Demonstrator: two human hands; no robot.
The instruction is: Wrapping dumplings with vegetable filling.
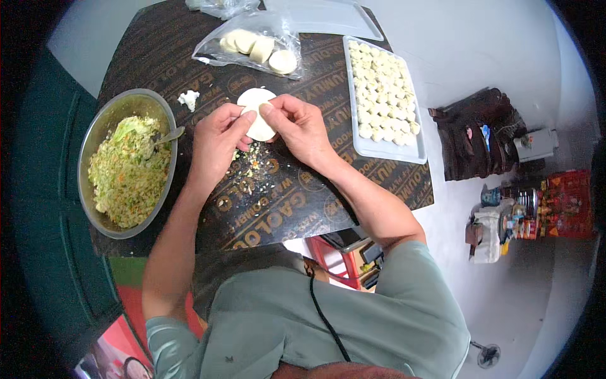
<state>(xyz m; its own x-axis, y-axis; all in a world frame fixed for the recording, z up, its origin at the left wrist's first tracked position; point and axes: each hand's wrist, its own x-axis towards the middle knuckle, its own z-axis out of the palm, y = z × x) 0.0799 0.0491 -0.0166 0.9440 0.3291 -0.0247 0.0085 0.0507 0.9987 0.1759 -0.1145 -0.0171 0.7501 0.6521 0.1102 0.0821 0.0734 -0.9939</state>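
Note:
Between my two hands is a round white dough wrapper (261,130), held up over the table. The thumb and fingers of my left hand (218,130) pinch its left edge, and my right hand (299,124) grips its right side. Just beyond it lies a small stack of round wrappers (256,96), partly hidden by the held one. To my left stands a steel bowl (85,189) of chopped vegetable filling (130,177), with a spoon (171,135) leaning on its right rim. Filling crumbs (251,166) are scattered on the table below my hands.
A clear plastic bag (213,49) with more wrappers (260,49) lies at the far side of the dark printed board table (284,203). On the right, a white tray (390,152) bears rows of filled dumplings (382,94). Behind it is a translucent lid or tray (326,19). A crumpled white scrap (189,99) lies near the bowl.

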